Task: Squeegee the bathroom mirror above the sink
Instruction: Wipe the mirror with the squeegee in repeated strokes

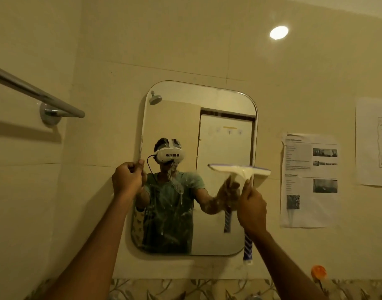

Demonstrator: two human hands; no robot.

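A rounded rectangular mirror (226, 139) hangs on the tiled wall, with white foam streaks across its lower left half. My right hand (251, 207) grips the handle of a squeegee (239, 171), whose white blade lies level against the mirror's right side at mid height. The striped blue and white handle end sticks out below my fist. My left hand (128, 179) holds the mirror's left edge, fingers curled around the rim. The mirror's upper part looks free of foam.
A chrome towel bar (34, 94) juts out from the wall at upper left. Printed paper sheets (310, 180) are stuck to the wall right of the mirror. An orange object (318, 271) sits at lower right above a floral tile border (185, 289).
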